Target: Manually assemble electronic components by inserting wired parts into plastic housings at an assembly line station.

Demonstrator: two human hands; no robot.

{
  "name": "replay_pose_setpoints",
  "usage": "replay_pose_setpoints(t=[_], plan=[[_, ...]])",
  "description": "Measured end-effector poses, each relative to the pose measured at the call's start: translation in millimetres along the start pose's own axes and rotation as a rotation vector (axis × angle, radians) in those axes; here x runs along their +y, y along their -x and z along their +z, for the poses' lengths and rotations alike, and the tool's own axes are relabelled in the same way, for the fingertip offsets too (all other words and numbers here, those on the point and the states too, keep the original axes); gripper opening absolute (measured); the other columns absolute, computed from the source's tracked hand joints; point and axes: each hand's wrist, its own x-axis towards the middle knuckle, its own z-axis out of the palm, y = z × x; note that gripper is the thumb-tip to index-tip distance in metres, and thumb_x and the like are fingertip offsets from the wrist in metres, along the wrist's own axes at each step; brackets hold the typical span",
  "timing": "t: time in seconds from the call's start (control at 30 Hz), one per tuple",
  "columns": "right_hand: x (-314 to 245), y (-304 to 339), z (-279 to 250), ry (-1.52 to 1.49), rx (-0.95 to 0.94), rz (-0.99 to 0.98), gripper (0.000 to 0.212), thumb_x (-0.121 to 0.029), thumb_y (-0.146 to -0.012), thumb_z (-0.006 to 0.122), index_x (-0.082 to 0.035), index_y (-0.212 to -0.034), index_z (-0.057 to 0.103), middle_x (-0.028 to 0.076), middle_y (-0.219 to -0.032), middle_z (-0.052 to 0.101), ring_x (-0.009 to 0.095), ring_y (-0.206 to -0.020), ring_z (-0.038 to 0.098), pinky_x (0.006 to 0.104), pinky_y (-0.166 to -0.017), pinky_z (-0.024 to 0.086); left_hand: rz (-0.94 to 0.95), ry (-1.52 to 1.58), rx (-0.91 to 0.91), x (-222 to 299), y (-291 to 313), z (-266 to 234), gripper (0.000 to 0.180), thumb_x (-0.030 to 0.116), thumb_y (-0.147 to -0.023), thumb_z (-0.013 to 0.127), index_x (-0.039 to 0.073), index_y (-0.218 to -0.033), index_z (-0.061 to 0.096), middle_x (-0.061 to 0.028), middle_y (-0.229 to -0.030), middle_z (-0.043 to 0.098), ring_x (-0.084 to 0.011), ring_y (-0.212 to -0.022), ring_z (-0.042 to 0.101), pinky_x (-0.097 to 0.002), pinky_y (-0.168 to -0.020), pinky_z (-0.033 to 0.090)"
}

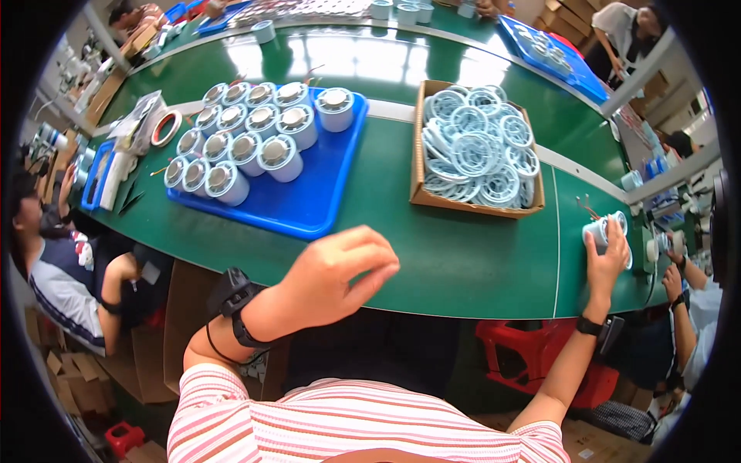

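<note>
At the right end of the green table, my right hand (607, 258) is closed around a light blue cylindrical housing (594, 229) with thin wires sticking up beside it. More light blue parts stand against that hand; the fingers partly hide them. My left hand (336, 274) hovers over the near table edge, fingers curled in toward the thumb, with nothing visible in it. Beyond it lies a blue tray (309, 208) bearing several light blue cylindrical housings (279, 157) with silvery round tops. A cardboard box (471, 204) full of light blue plastic rings (472, 153) stands between my hands, farther back.
A white tape roll (166, 128) and plastic bags (143, 123) lie left of the tray. Another blue tray (540, 54) sits at the far right. Co-workers sit at left and right. A red stool (532, 355) stands under the table edge.
</note>
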Motion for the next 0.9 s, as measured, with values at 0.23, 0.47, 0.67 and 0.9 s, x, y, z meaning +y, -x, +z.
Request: replay_pose_setpoints(t=[0.23, 0.47, 0.67, 0.9], plan=[[-141, -39, -76, -0.416, 0.049, -0.1, 0.034, -0.011, -0.092, 0.073, -0.01, -0.127, 0.069, 0.01, -0.126, 0.066, 0.034, -0.127, 0.055, 0.0462, -0.113, 0.037, -0.196, -1.19, 0.186, -36, -8, -62, 0.039, 0.007, -0.086, 0.069, 0.006, -0.125, 0.067, -0.0128, -0.129, 0.062, -0.0293, -0.119, 0.056, -0.0405, -0.1, 0.042], [-262, -102, -73, -0.567, -0.047, -0.555, 0.019, -0.001, -0.089, 0.07, -0.006, -0.108, 0.072, 0.009, -0.108, 0.066, 0.034, -0.119, 0.057, 0.0447, -0.106, 0.041, -0.148, -1.012, 0.004, -45, -3, -81, 0.044, -0.002, -0.088, 0.056, 0.002, -0.131, 0.063, -0.0143, -0.13, 0.06, -0.0302, -0.118, 0.055, -0.0398, -0.1, 0.044], [-273, -135, -34, -0.527, -0.045, -0.686, 0.019, -0.004, -0.086, 0.074, -0.005, -0.105, 0.072, 0.009, -0.105, 0.066, 0.033, -0.113, 0.06, 0.0438, -0.102, 0.044, -0.156, -0.876, -0.101, -50, -15, -107, 0.055, -0.005, -0.076, 0.071, 0.002, -0.13, 0.063, -0.0126, -0.124, 0.056, -0.0306, -0.115, 0.057, -0.0417, -0.099, 0.045], [-267, -109, -87, -0.814, 0.031, -0.455, 0.024, 0.001, -0.079, 0.078, -0.004, -0.102, 0.073, 0.01, -0.099, 0.065, 0.028, -0.095, 0.065, 0.0423, -0.084, 0.053, -0.174, -0.432, 0.06, -15, -16, -91, 0.064, -0.006, -0.067, 0.082, 0.004, -0.128, 0.063, -0.0112, -0.118, 0.053, -0.0287, -0.102, 0.061, -0.0393, -0.089, 0.052]])
